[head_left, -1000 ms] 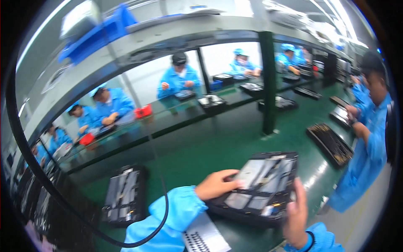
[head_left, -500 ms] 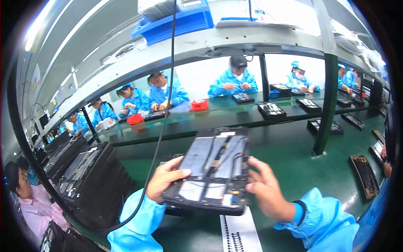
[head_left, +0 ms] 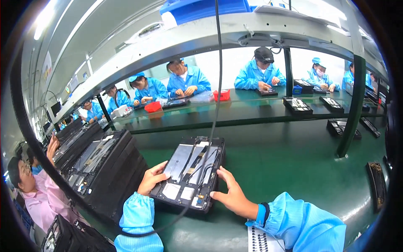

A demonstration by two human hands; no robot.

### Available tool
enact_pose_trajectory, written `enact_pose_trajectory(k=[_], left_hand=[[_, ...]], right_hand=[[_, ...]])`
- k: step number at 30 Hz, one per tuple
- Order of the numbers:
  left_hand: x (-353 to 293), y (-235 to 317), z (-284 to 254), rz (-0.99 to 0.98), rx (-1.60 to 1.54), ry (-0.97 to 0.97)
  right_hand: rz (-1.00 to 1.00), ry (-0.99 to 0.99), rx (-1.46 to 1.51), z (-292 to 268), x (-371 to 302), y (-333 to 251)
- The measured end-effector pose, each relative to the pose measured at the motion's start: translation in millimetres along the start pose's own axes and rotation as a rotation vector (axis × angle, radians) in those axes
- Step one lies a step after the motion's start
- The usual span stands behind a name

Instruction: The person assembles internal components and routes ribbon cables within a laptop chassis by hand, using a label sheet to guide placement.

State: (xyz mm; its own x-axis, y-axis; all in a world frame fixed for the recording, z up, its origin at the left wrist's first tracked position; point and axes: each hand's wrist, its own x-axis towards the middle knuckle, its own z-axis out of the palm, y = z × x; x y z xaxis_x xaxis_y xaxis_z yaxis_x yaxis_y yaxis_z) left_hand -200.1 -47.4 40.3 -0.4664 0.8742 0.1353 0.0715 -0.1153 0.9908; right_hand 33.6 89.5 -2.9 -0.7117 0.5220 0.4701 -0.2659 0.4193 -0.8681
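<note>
Since the earlier frame, the open-backed tablet assembly (head_left: 179, 161) has shifted left relative to the printed sheet (head_left: 265, 242), and my view has swung left. My left hand (head_left: 152, 180) holds its left edge, thumb on top; my right hand (head_left: 236, 197) is spread wider, fingertips and thumb along the right edge. How firmly that one grips, I cannot tell. The assembly is low over the green bench (head_left: 268, 168); whether another unit lies beneath is unclear. Done, as far as visible: grey panels and black strips sit in the frame. Left: no back cover is on, and neither hand has let go. Leftward, a tall stack of similar assemblies (head_left: 124, 172); beyond it, a co-worker in pink (head_left: 42, 201). Far right, a dark tray of brass-coloured parts (head_left: 377, 189); across the bench, red bins (head_left: 223, 95) and co-workers in blue (head_left: 260, 75). Writing: rows of black marks on the sheet, illegible to me; no brand made out.
</note>
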Motion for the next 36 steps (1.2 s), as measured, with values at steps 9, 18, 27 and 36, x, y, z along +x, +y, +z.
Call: enact_pose_trajectory(k=[9, 18, 27, 36], left_hand=[[7, -20, 3, -0.059, 0.175, 0.1], [4, -24, 5, -0.169, -0.181, -0.106], [9, -38, 9, -0.122, -0.367, -0.079], [-13, -17, 33, -0.08, -0.49, -0.047]], right_hand=[[0.033, 0.008, 0.065, -6, 2, 18], [0.229, 0.22, 0.327, -2, 25, 24], [0.3, 0.211, 0.206, 6, 26, 32], [0.073, 0.242, -0.318, 50, 40, 38]])
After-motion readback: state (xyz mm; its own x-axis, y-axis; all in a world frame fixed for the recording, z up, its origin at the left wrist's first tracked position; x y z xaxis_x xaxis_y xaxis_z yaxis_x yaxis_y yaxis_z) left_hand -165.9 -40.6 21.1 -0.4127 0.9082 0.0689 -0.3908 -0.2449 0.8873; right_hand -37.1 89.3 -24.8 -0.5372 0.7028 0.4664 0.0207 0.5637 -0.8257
